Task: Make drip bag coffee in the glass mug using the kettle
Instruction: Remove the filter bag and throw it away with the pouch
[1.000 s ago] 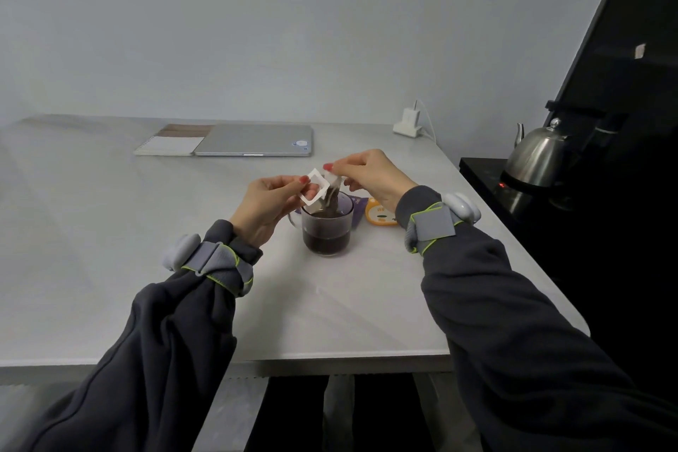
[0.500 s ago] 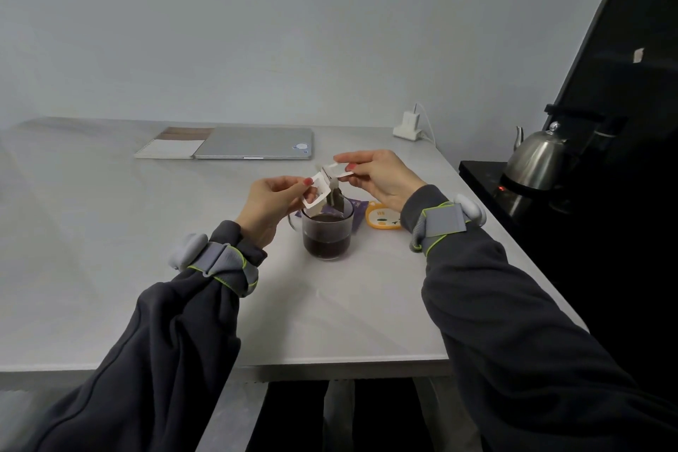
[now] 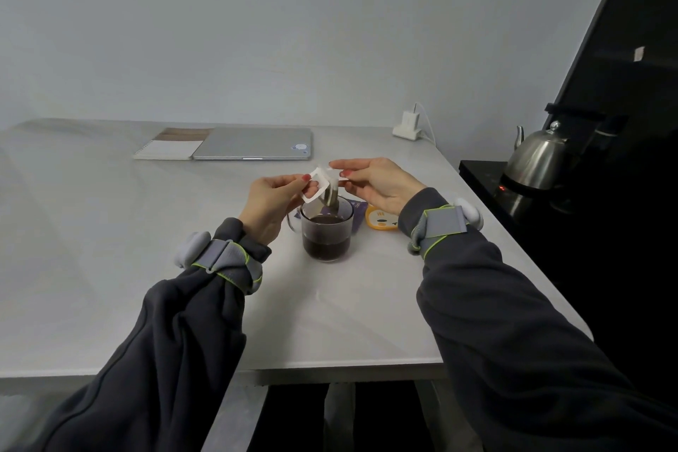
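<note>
The glass mug [image 3: 327,237] stands on the white table [image 3: 110,249], more than half full of dark coffee. Above its rim hangs the wet drip bag [image 3: 330,194], its white paper ears spread apart. My left hand [image 3: 273,200] pinches the left ear and my right hand [image 3: 378,183] pinches the right ear, one on each side of the mug. The bag's lower tip hangs inside the mug's mouth, above the coffee. The steel kettle [image 3: 537,158] sits on a black counter at the right, well away from both hands.
A torn purple wrapper [image 3: 358,211] and a small orange and white object [image 3: 381,222] lie just right of the mug. A closed laptop [image 3: 257,147] and a notebook [image 3: 168,150] lie at the back. A white charger [image 3: 407,127] is plugged near the wall.
Both hands have lifted the drip bag higher over the mug and drawn its ears further apart. The mug has stayed in place.
</note>
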Available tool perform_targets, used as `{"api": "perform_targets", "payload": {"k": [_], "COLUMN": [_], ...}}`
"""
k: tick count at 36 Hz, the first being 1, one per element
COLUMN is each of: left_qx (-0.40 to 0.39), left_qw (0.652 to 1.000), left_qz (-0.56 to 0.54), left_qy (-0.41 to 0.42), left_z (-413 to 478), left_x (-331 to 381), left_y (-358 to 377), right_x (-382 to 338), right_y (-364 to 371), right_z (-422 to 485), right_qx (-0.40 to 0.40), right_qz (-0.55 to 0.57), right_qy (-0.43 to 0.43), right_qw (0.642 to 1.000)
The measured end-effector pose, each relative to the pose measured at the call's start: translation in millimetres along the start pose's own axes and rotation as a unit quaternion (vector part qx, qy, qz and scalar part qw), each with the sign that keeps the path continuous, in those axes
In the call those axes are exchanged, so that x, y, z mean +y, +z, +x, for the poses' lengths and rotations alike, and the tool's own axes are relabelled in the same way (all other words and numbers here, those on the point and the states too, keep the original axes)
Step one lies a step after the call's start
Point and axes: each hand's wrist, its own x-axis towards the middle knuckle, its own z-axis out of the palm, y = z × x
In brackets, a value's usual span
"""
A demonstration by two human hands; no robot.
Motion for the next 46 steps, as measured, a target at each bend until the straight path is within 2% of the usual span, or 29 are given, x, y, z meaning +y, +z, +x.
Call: {"api": "perform_targets", "payload": {"k": [13, 24, 33, 38, 46], "left_qx": [-0.014, -0.027, -0.035, -0.032, -0.017], "left_qw": [0.997, 0.993, 0.992, 0.991, 0.987], "left_qz": [0.064, 0.098, 0.104, 0.112, 0.136], "left_qy": [0.027, 0.056, 0.060, 0.062, 0.085], "left_z": [4.1, 10.4, 10.8, 10.5, 7.2], "left_x": [0.8, -0.9, -2.8, -4.0, -3.4], "left_y": [2.9, 1.9, 2.1, 3.1, 7.3], "right_x": [1.1, 3.1, -1.8, -2.0, -1.4], "right_y": [5.9, 9.2, 15.2, 13.9, 15.2], "right_z": [-1.4, -3.1, -0.7, -0.2, -1.4], "right_qx": [-0.008, -0.021, 0.011, 0.007, 0.053], "right_qz": [0.013, -0.031, -0.063, -0.147, -0.245], "right_qy": [-0.002, -0.040, -0.047, -0.046, -0.070], "right_qw": [1.000, 0.999, 0.997, 0.988, 0.966]}}
